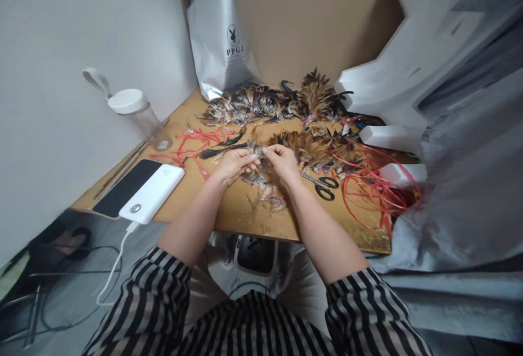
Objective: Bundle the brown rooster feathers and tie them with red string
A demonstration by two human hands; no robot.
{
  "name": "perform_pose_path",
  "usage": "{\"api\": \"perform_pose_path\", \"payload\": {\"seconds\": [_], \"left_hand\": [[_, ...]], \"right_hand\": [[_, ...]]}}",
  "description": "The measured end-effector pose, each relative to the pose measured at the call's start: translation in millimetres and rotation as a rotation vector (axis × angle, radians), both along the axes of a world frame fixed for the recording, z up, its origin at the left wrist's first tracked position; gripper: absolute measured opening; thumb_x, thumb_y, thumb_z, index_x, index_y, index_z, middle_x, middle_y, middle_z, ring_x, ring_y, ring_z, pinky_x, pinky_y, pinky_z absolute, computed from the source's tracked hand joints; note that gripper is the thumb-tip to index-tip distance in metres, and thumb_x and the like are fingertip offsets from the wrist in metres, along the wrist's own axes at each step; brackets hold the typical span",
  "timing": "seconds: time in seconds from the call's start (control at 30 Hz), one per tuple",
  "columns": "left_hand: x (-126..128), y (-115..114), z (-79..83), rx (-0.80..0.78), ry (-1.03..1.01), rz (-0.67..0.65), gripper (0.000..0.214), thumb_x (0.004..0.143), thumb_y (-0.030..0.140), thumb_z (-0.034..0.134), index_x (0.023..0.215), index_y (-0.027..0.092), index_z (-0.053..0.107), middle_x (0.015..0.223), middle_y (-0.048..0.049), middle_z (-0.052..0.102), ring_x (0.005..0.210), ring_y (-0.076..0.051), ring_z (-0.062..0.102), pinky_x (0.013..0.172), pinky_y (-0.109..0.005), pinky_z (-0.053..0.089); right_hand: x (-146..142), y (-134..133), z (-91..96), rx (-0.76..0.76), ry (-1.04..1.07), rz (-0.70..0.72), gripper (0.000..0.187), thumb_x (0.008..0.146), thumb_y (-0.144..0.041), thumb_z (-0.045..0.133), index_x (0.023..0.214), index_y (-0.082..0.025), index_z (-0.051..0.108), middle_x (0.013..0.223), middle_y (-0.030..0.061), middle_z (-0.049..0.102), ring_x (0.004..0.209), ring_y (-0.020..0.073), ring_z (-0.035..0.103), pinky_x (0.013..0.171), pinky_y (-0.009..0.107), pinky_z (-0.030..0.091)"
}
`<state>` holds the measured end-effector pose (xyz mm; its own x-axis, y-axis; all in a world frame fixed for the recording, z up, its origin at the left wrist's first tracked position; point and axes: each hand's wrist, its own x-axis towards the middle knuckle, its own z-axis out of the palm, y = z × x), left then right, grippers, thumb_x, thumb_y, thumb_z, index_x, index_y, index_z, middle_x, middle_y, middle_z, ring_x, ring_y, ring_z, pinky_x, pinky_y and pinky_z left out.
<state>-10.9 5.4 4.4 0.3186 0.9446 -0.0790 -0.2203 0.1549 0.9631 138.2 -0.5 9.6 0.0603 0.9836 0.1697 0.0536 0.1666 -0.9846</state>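
Note:
My left hand [235, 164] and my right hand [283, 163] meet over the middle of a small wooden table [229, 214]. Both pinch a small bunch of brown and grey feathers [257, 152] between their fingertips. Loose feathers [267, 187] lie on the table just under and in front of my hands. A larger heap of brown and black feathers [281, 103] spreads across the back of the table. Black-handled scissors [322, 184] lie just right of my right wrist.
Red strips [368, 192] coil at the right, more red strips [192, 143] at the left. A white power bank [153, 192] on a black phone [122, 187] lies front left, beside a clear bottle [139, 114]. A silver bag [218, 40] and white foam blocks [392, 135] stand behind.

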Motion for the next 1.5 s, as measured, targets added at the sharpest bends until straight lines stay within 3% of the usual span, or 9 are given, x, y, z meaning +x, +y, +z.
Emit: {"api": "perform_pose_path", "payload": {"seconds": [0.1, 0.2, 0.33, 0.5, 0.67, 0.93, 1.03, 1.23, 1.5], "left_hand": [[-3, 4, 0.0, 0.001, -0.119, 0.133, 0.017, 0.063, 0.023, 0.07, 0.068, 0.008, 0.062, 0.06, -0.0028, 0.062, 0.045, -0.002, 0.05, 0.041, -0.011, 0.037], [-5, 9, -1.3, -0.008, -0.215, 0.238, 0.016, 0.062, 0.021, 0.07, 0.067, 0.009, 0.061, 0.064, -0.0025, 0.063, 0.045, -0.002, 0.05, 0.039, -0.009, 0.036], [-7, 11, -3.1, -0.015, -0.249, 0.253, 0.016, 0.061, 0.02, 0.071, 0.067, 0.008, 0.06, 0.065, -0.003, 0.063, 0.045, -0.002, 0.05, 0.038, -0.009, 0.035], [-6, 9, -2.4, -0.035, -0.236, 0.23, 0.015, 0.063, 0.019, 0.069, 0.068, 0.008, 0.06, 0.065, -0.0029, 0.063, 0.045, -0.002, 0.05, 0.038, -0.01, 0.035], [-5, 8, -0.5, -0.058, -0.217, 0.217, 0.014, 0.064, 0.018, 0.068, 0.071, 0.009, 0.06, 0.066, -0.0023, 0.063, 0.045, -0.002, 0.05, 0.039, -0.01, 0.035], [-6, 9, -1.3, -0.071, -0.239, 0.218, 0.012, 0.066, 0.017, 0.067, 0.071, 0.009, 0.059, 0.066, -0.0023, 0.064, 0.045, -0.002, 0.051, 0.04, -0.01, 0.037], [-6, 9, -1.7, -0.092, -0.262, 0.178, 0.011, 0.066, 0.015, 0.067, 0.071, 0.009, 0.059, 0.065, -0.0026, 0.064, 0.045, -0.002, 0.051, 0.039, -0.009, 0.037], [-6, 8, -4.6, -0.136, -0.254, 0.11, 0.009, 0.068, 0.013, 0.065, 0.074, 0.008, 0.061, 0.07, -0.0051, 0.066, 0.049, -0.003, 0.055, 0.039, -0.009, 0.039], [-6, 5, -2.4, -0.182, -0.222, -0.003, 0.011, 0.068, 0.012, 0.066, 0.077, 0.007, 0.061, 0.071, -0.0058, 0.065, 0.048, -0.004, 0.056, 0.039, -0.009, 0.04]], "right_hand": [[4, 0, -0.6, 0.014, -0.134, 0.014, 0.027, 0.067, -0.042, 0.055, 0.065, -0.014, 0.058, 0.05, -0.0034, 0.049, 0.046, 0.0076, 0.038, 0.048, 0.021, 0.031], [7, -3, -1.3, 0.005, -0.457, 0.178, 0.022, 0.066, -0.035, 0.057, 0.064, -0.014, 0.061, 0.055, -0.0015, 0.055, 0.05, 0.0086, 0.043, 0.051, 0.021, 0.032], [6, -11, 1.0, -0.035, -0.907, 0.264, 0.017, 0.064, -0.032, 0.059, 0.057, -0.017, 0.062, 0.053, -0.0005, 0.056, 0.052, 0.0104, 0.046, 0.051, 0.022, 0.031], [5, -14, 1.5, -0.006, -1.065, 0.27, 0.011, 0.06, -0.03, 0.063, 0.052, -0.021, 0.062, 0.046, -0.0005, 0.053, 0.046, 0.0113, 0.043, 0.046, 0.023, 0.027], [4, -13, -2.0, 0.077, -0.927, 0.233, 0.011, 0.058, -0.016, 0.058, 0.047, -0.019, 0.059, 0.044, -0.0001, 0.053, 0.042, 0.0095, 0.039, 0.045, 0.023, 0.026], [4, -7, 7.2, -0.043, -0.183, 0.172, 0.009, 0.06, -0.022, 0.053, 0.062, -0.014, 0.058, 0.049, -0.003, 0.053, 0.042, 0.0072, 0.043, 0.044, 0.02, 0.033], [4, -6, 9.8, -0.078, -0.006, 0.155, 0.012, 0.061, -0.026, 0.056, 0.065, -0.015, 0.056, 0.046, -0.0039, 0.052, 0.039, 0.0072, 0.043, 0.042, 0.019, 0.032], [5, -4, 10.6, -0.08, 0.097, 0.083, 0.018, 0.061, -0.032, 0.06, 0.067, -0.015, 0.057, 0.046, -0.0045, 0.051, 0.039, 0.0058, 0.039, 0.041, 0.018, 0.028], [3, -4, 8.5, -0.032, 0.065, 0.063, 0.02, 0.062, -0.035, 0.06, 0.067, -0.016, 0.056, 0.048, -0.0046, 0.049, 0.042, 0.0067, 0.039, 0.044, 0.019, 0.031]]}}
